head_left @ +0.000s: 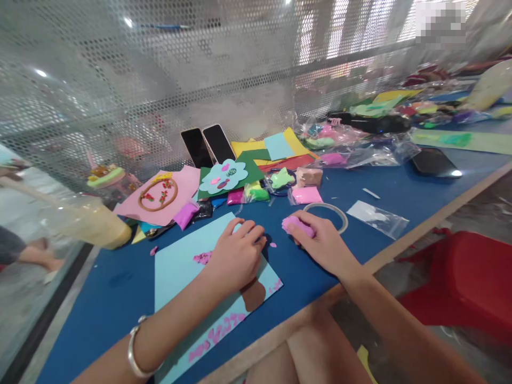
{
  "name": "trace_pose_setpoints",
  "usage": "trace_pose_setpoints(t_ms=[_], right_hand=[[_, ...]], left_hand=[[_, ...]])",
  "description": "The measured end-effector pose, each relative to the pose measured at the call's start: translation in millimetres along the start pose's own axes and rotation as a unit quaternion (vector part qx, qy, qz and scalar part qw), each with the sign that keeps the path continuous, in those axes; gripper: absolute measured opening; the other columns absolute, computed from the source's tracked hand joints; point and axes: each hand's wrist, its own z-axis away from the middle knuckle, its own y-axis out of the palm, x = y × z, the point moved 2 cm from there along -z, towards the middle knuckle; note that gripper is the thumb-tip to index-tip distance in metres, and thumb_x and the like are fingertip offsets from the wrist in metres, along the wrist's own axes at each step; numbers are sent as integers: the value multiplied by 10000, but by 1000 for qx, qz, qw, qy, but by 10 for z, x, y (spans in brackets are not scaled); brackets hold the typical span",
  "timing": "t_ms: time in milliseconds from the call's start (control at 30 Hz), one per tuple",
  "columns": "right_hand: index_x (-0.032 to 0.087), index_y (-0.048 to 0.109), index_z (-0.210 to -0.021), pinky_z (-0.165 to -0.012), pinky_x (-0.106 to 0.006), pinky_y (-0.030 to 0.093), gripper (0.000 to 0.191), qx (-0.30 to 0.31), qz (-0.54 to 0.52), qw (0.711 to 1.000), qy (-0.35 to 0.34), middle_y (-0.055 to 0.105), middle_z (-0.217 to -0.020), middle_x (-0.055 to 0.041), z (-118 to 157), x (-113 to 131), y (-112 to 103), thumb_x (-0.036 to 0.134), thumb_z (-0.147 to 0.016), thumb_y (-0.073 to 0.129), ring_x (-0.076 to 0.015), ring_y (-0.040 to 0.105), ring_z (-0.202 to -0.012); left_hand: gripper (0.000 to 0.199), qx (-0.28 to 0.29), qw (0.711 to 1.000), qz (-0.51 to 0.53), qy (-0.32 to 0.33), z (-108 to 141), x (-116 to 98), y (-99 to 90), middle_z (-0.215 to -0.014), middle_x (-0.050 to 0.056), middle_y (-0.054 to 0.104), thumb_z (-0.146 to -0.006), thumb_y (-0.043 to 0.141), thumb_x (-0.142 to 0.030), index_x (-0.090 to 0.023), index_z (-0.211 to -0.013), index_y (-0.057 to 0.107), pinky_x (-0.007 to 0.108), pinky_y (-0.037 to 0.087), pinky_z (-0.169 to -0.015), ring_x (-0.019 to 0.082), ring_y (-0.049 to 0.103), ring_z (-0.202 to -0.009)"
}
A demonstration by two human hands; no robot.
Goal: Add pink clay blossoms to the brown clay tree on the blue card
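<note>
A lump of purple clay (302, 227) is sitting in the right hand (322, 237), which is pinching it between thumb and fingers just above the bench (120, 277), to the right of a light-blue sheet (180, 285). The left hand (239, 255) is lying back-up over that sheet with its fingers bent; whether its fingertips are gripping anything, I cannot tell. It is partly covering a brown shape (254, 295) and a cluster of purple bits (202, 258), while pink-purple petals (218, 329) are lining the sheet's near edge. Beyond the right hand, a roll of tape (342, 217) is lying flat, with a clear plastic bag (384, 220) beside it and a pink packet (306, 195) behind. Farther back, two phones (218, 143) are leaning against a perforated metal screen (240, 69). A drink cup (102, 224) is tilting at the left edge.
</note>
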Motion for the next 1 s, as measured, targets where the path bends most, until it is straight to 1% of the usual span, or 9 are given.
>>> trace_pose_setpoints(t_ms=[167,300,433,567,733,800,867,933,1000], right_hand=[[190,576,-815,-527,-213,371,286,5,4,1000,-7,540,-632,27,16,26,-8,440,-885,458,-117,509,-567],[192,576,-806,-538,-217,367,282,12,8,1000,-11,548,-636,26,26,35,-7,434,-888,457,-120,515,-580],[196,574,-807,-543,-222,369,291,11,13,1000,-8,558,-627,26,20,38,-15,449,-887,454,-122,519,-574],[201,569,-809,-552,-224,378,291,9,11,1000,-7,557,-609,29,7,25,-21,454,-889,449,-126,532,-573],[214,576,-865,-564,-230,398,294,5,10,1000,-2,577,-623,23,8,14,-21,475,-889,443,-143,562,-600],[223,567,-921,-570,-232,407,288,-3,6,1000,3,594,-642,21,15,21,-18,487,-881,457,-148,575,-609],[231,551,-955,-573,-233,415,288,-9,1,1000,9,608,-665,17,21,28,-15,494,-875,467,-150,585,-616],[235,542,-960,-571,-232,417,284,-10,1,1000,13,612,-680,14,20,35,-16,495,-878,462,-151,589,-620],[238,540,-956,-565,-231,417,278,-11,5,1000,15,605,-676,16,15,38,-21,493,-882,456,-149,586,-611]], left_hand=[[241,-11,999,-16,27,3,-38,-3,-952,44,653,-854,455,-140,-155,-916,687,388,323,-929,211,538,-964],[231,-12,999,-10,47,-13,-49,1,-907,52,646,-842,456,-107,-138,-846,684,386,330,-936,208,539,-959],[218,0,999,9,47,-14,-30,1,-923,55,648,-814,477,-102,-151,-860,684,401,337,-938,221,539,-984],[244,-4,998,54,9,9,8,-43,-986,41,654,-789,491,-122,-179,-911,695,430,339,-944,228,551,-984],[294,-35,990,107,-86,5,86,-78,-1019,35,662,-785,489,-106,-208,-963,700,413,393,-868,218,567,-945],[274,-24,986,116,-118,-22,124,-37,-1015,35,662,-792,503,-114,-222,-940,708,407,405,-836,227,563,-956],[241,1,985,120,-127,-55,148,22,-1016,40,658,-810,518,-141,-226,-924,713,406,409,-815,234,561,-958],[229,23,985,123,-116,-81,155,68,-1020,42,653,-831,516,-163,-230,-933,710,407,406,-809,233,563,-952],[218,25,987,123,-99,-95,153,75,-1020,39,650,-847,516,-179,-236,-943,704,404,400,-815,226,566,-952]])
